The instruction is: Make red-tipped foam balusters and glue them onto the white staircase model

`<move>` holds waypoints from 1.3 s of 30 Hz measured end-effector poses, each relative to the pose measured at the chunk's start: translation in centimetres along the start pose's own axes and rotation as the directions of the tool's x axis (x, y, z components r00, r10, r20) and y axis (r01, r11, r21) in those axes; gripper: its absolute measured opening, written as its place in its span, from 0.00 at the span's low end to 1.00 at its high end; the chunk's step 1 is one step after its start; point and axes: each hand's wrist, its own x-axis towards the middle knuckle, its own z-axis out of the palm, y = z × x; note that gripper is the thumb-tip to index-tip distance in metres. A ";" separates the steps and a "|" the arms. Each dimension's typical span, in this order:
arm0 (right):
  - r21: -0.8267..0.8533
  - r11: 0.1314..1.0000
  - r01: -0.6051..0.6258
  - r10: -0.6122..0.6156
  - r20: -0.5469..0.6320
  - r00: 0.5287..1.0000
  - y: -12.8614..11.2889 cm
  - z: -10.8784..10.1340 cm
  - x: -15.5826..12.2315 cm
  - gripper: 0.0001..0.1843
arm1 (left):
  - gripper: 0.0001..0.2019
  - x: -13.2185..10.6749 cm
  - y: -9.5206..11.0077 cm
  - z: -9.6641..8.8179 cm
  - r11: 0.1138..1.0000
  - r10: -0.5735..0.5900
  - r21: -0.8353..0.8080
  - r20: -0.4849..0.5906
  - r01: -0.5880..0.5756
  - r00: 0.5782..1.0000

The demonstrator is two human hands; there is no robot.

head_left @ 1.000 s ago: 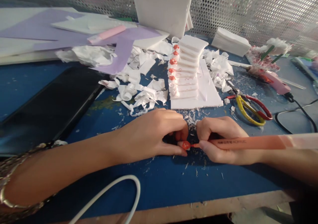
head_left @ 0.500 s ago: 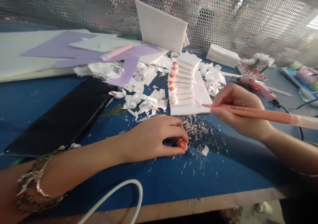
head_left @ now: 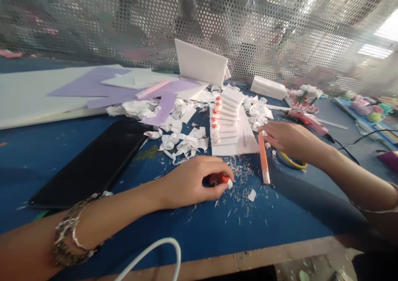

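Note:
My left hand (head_left: 199, 179) rests on the blue table, its fingers curled round a small red-and-white piece (head_left: 224, 178). More red shows inside the palm, partly hidden. My right hand (head_left: 289, 139) is at the right edge of a white foam board (head_left: 245, 142), fingers bent down and together; what they pinch is hidden. An orange marker (head_left: 263, 160) lies below it, its far end at the fingertips. On the board stands a row of thin white strips (head_left: 228, 125) with several red-topped rolled ends (head_left: 214, 119) along their left side.
White scraps (head_left: 185, 142) and fine shavings (head_left: 242, 171) litter the middle. A black tablet-like slab (head_left: 93, 160) lies at left, purple and white sheets (head_left: 99, 81) behind it. A tape roll (head_left: 294, 161), a pink glue gun (head_left: 311, 123) and a white cable (head_left: 155, 248) are also there.
The marker has gone from being held across my right hand to lying lengthwise on the table. My right hand has turned palm down. My left hand stays on its piece; the view has tilted up.

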 end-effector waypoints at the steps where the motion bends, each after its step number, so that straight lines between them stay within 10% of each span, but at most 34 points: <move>1: -0.011 1.000 -0.010 0.010 -0.011 1.000 0.2 -0.4 0.5 0.12 | 0.07 0.0 0.0 0.0 1.000 -0.012 -0.018 -0.001 0.012 1.000; 8: 0.058 0.997 0.046 -0.025 -0.317 0.948 1.4 -1.9 7.2 0.29 | 0.06 -0.1 0.6 -0.4 0.996 -0.040 -0.084 -0.059 0.035 0.997; 16: 0.190 0.981 0.044 -0.020 -0.126 0.992 1.5 -0.6 12.6 0.22 | 0.07 -0.1 0.1 -0.4 0.996 -0.046 -0.082 -0.139 0.034 0.989; 32: 0.136 0.983 0.122 -0.116 -0.052 0.992 -1.3 -2.7 7.8 0.25 | 0.06 -0.6 1.5 -3.6 0.967 -0.132 -0.252 -0.409 0.027 0.903; 39: -0.175 0.958 -0.225 0.194 -0.179 0.965 3.9 -9.3 1.7 0.20 | 0.09 1.8 0.1 -6.6 0.966 -0.188 -0.246 -0.480 0.074 0.857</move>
